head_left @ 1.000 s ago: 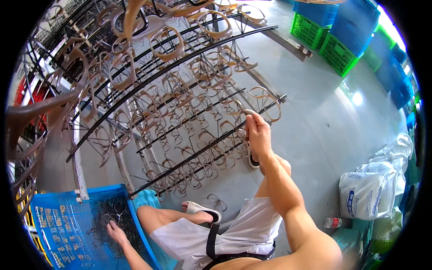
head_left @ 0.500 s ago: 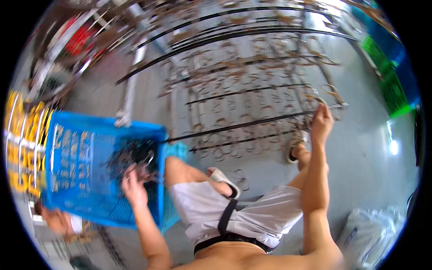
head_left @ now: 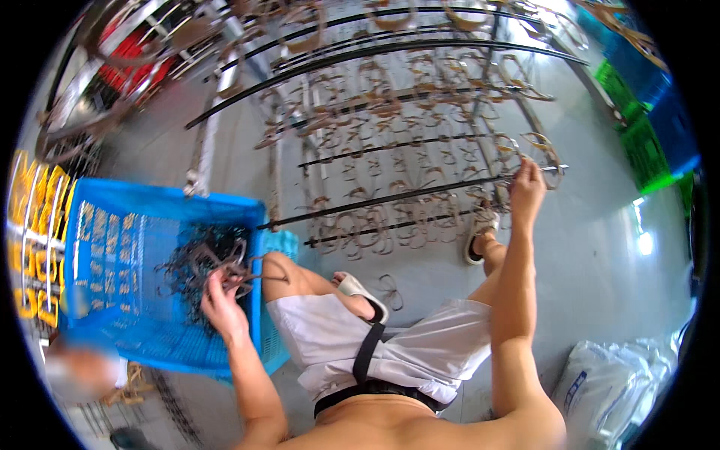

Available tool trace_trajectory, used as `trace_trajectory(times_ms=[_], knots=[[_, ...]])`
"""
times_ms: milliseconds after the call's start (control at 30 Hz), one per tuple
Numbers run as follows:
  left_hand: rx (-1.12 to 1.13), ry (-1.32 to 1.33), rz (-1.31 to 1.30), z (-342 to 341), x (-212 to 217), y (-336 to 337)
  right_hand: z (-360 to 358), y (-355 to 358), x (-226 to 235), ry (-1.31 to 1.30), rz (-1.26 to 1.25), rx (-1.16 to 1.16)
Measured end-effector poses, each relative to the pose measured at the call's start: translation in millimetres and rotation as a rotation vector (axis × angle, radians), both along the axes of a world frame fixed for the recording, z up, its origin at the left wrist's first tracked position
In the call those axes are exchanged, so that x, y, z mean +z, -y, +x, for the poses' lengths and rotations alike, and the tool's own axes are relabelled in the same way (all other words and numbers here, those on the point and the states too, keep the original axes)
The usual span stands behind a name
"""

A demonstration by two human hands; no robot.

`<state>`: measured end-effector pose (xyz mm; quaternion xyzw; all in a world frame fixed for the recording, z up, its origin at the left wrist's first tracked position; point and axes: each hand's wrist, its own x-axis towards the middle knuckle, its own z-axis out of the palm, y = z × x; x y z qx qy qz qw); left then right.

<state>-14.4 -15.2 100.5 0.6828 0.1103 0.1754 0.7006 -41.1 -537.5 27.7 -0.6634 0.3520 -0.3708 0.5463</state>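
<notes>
My left hand [head_left: 223, 306] is over a blue plastic crate [head_left: 259, 307], closed around a few thin brown looped pieces [head_left: 271, 278] whose curved ends stick out past my fingers. Beneath it in the crate lies a tangle of dark thin pieces [head_left: 180, 262]. My right arm reaches forward to the right end of a black rod [head_left: 390, 198]. There my right hand [head_left: 527, 184] pinches a brown looped piece [head_left: 509, 141]; the exact grip is partly hidden by the fingers. Another brown loop [head_left: 553, 159] hangs at the rod's tip, just right of the hand.
A rack with several black rods [head_left: 337, 64] full of hanging brown loops stands ahead. Yellow pieces [head_left: 46, 202] hang at the far left, above a person [head_left: 82, 371]. Green crates [head_left: 646, 154] stand at right, a clear plastic bag [head_left: 611, 386] lower right. One loop [head_left: 390, 292] lies by my foot.
The view has shifted slightly and sharpened. My left hand stays over the crate, with the brown loops showing more plainly. My right hand remains at the rod's end.
</notes>
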Motion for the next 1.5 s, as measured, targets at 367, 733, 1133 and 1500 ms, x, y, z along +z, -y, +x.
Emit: trace_trajectory(times_ms=[367, 733, 1133, 1500], knots=[[-0.321, 0.252, 0.561, -43, -26, 58, -37, -264, 36, -0.182, 1.441, 1.558], [-0.877, -0.301, -0.157, -63, -44, 74, -71, -183, 64, 0.456, 1.314, 1.0], [-1.038, -0.279, -0.214, -60, -45, 96, 22, -90, 2, 0.214, 0.219, -0.044], [-1.011, -0.196, -0.241, -62, -39, 101, 21, -106, 13, 0.257, 0.392, 0.023]])
